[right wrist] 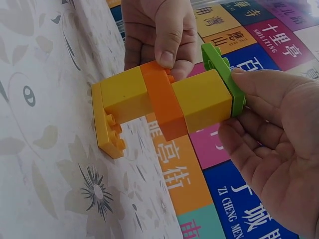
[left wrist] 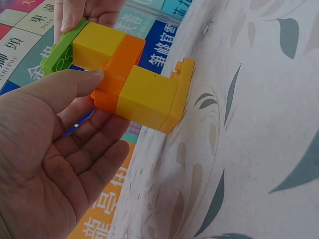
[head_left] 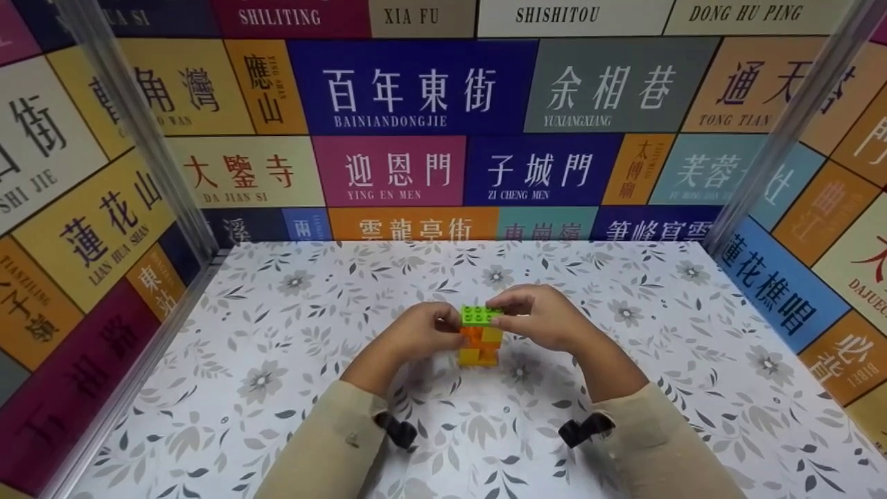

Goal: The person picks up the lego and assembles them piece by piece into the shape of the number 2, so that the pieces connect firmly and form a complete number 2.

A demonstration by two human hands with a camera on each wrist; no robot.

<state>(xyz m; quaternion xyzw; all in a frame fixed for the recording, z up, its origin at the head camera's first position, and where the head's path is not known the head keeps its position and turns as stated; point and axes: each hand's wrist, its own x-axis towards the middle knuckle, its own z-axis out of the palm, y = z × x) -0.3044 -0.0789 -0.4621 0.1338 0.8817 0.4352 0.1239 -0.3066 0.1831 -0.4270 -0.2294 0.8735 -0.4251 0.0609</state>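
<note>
Between the hands stands a small stack of toy building bricks. A flat green brick (head_left: 478,315) is on top, above a yellow brick (right wrist: 204,102). Below these come an orange brick (right wrist: 163,102), another yellow brick (left wrist: 148,94) and a flat yellow-orange brick (right wrist: 102,130) at the bottom. My left hand (head_left: 424,334) pinches the orange brick between thumb and fingers. From the other side, my right hand (head_left: 544,320) holds the green brick by its edge, thumb on the studded face. Whether the bottom brick touches the tabletop, I cannot tell.
A white tabletop (head_left: 291,388) with grey flowers and leaves lies under both hands. Colourful panels (head_left: 412,86) with place names stand at the back and sides. Clear upright posts (head_left: 149,138) mark the corners. Dark straps (head_left: 396,430) sit at the wrists.
</note>
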